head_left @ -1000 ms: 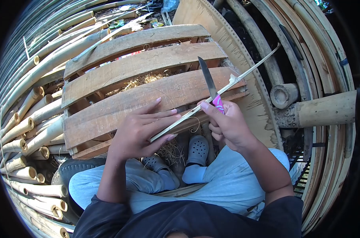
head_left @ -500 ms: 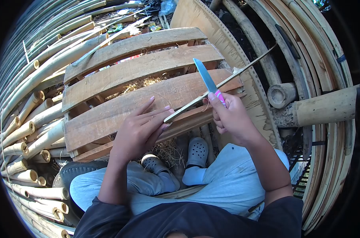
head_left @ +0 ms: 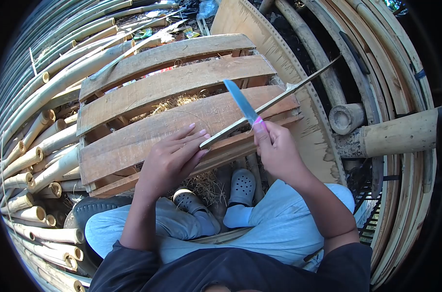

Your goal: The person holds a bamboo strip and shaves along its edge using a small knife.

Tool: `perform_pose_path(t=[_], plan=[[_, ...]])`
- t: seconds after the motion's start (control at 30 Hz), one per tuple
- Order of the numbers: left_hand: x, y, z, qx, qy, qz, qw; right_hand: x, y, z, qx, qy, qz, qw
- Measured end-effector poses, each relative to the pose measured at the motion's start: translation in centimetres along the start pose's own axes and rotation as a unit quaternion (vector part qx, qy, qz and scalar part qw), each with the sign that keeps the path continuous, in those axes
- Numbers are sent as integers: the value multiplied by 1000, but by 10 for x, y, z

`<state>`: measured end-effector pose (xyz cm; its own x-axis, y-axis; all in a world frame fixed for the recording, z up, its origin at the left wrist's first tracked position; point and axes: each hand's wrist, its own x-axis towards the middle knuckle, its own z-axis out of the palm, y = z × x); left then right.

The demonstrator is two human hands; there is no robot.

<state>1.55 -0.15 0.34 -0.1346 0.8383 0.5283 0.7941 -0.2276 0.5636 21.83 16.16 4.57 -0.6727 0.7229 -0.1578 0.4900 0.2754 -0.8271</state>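
Observation:
A long thin bamboo strip point(head_left: 274, 100) slants up to the right over the front of a slatted wooden pallet point(head_left: 157, 114). My left hand point(head_left: 174, 155) is closed on its lower end, thumb below and fingers above. In my right hand point(head_left: 278, 148) is a knife point(head_left: 240, 102) with a bluish blade and a pink-and-white handle, my fingers wrapped round the handle. The blade crosses the strip and points up and left, its lower part against the strip close to my thumb. Part of the handle is hidden by my fingers.
Stacked bamboo poles point(head_left: 60, 126) fill the left side. Long split slats point(head_left: 396, 63) and a thick bamboo pole point(head_left: 401, 131) lie to the right. A curved wooden sheet point(head_left: 308, 141) stands beside the pallet. Shavings point(head_left: 182, 101) lie between the slats, above my clog-covered feet point(head_left: 242, 187).
My right hand has moved slightly down and left along the strip, and the knife has shifted left with it. My left hand stays nearly in place on the strip's end.

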Motion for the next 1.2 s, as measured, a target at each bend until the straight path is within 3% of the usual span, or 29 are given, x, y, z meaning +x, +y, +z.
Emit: perform_pose_path(t=[0.1, 0.17, 0.3, 0.4, 0.47, 0.53, 0.6, 0.67, 0.73, 0.8, 0.87, 0.93, 1.0, 1.07, 1.13, 1.2], plan=[[1, -2, 2, -3, 12, 14, 1000, -7, -11, 4, 58, -59, 32, 996], [0, -1, 1, -7, 10, 10, 1000, 3, -16, -6, 80, 54, 79, 992], [-1, -2, 1, -1, -7, 3, 1000, -18, -10, 27, 21, -29, 24, 999], [-3, -4, 3, 1, 2, 7, 1000, 1, -15, 6, 116, 21, 73, 990], [-5, -5, 3, -4, -5, -4, 1000, -2, -14, 11, 65, 49, 65, 995], [-6, -6, 3, -10, -14, -13, 1000, -25, -26, 33, 58, -75, 34, 995], [-6, -6, 3, -16, -10, -10, 1000, -21, -20, 30, 48, -73, 18, 996], [-6, -6, 3, -19, -11, -8, 1000, -2, -23, 10, 87, 38, 93, 991], [-6, -6, 3, -20, -9, -6, 1000, -2, -12, 18, 103, 47, 76, 991], [-8, -7, 4, -16, -12, -13, 1000, -21, -7, 43, 20, -58, -48, 997], [-7, -7, 4, -16, -10, -13, 1000, -22, -16, 37, 58, -88, 10, 994], [-8, -6, 4, -17, -6, -17, 1000, -6, -13, 24, 102, 12, 66, 993], [-7, -6, 4, -15, -6, -8, 1000, -13, -11, 34, 92, 8, 69, 993], [-7, -6, 3, -17, -7, -10, 1000, -29, 2, 60, 78, -67, -49, 994], [-6, -6, 3, -20, -9, -10, 1000, -26, -21, 45, 91, -73, 5, 993], [-6, -5, 3, -17, -1, -9, 1000, -15, -26, 36, 65, 10, 73, 995]])
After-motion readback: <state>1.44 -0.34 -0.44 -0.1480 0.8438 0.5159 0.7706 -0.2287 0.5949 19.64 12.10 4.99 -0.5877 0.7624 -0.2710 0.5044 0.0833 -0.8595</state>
